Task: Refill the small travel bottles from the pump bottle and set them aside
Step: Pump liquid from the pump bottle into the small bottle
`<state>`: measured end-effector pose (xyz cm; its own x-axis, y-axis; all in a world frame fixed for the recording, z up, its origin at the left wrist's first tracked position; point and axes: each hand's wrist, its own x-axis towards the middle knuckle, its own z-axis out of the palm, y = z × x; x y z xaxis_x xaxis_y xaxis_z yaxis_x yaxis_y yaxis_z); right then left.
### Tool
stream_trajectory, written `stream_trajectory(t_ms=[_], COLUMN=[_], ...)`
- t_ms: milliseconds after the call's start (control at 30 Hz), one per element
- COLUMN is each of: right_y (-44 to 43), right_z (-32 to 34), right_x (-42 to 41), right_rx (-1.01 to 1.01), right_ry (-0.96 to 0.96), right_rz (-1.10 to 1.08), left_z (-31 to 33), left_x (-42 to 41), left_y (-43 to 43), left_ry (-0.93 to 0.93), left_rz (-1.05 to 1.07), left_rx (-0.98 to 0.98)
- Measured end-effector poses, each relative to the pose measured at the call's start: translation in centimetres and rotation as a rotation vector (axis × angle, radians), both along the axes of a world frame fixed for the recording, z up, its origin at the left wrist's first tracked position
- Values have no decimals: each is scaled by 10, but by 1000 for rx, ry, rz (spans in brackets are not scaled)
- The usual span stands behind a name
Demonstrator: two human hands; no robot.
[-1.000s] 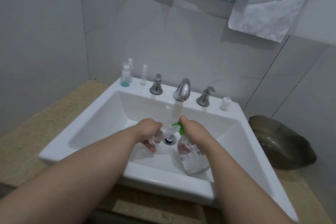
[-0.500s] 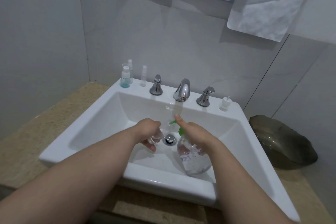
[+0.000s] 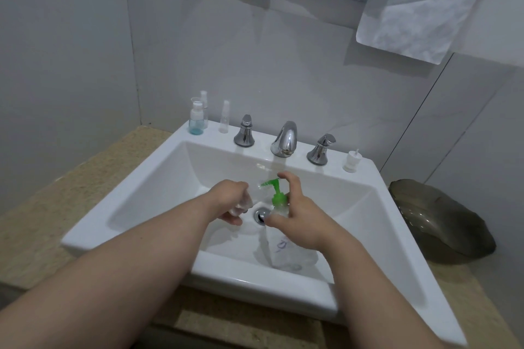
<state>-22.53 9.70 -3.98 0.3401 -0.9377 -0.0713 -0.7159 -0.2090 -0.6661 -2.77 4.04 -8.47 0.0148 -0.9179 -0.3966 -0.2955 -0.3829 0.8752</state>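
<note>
Over sink [image 3: 147,195] | right hand [image 3: 302,218] grips pump bottle [image 3: 283,246], forefinger raised

txt: none legible | pump bottle [image 3: 286,252] label — purple print, too blurred

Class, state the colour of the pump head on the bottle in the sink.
Bright green pump head, clearest in the head view.

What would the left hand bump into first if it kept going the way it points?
Probably the green pump nozzle: the left hand, holding a small clear bottle, points right toward it. Depth is hard to judge.
</note>
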Motion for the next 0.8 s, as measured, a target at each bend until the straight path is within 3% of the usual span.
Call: stream_trajectory(t_ms=[500, 800], right_y=[-5, -9], right_z=[-13, -12], right_x=[9, 8], right_rx=[-119, -45], right_ry=[-159, -277], right_rz=[-124, -162], left_z=[-2, -4], left_x=[-1, -2], left_y=[0, -1], left_ry=[-36, -31], left_rz=[-56, -89], left_rx=[-13, -5])
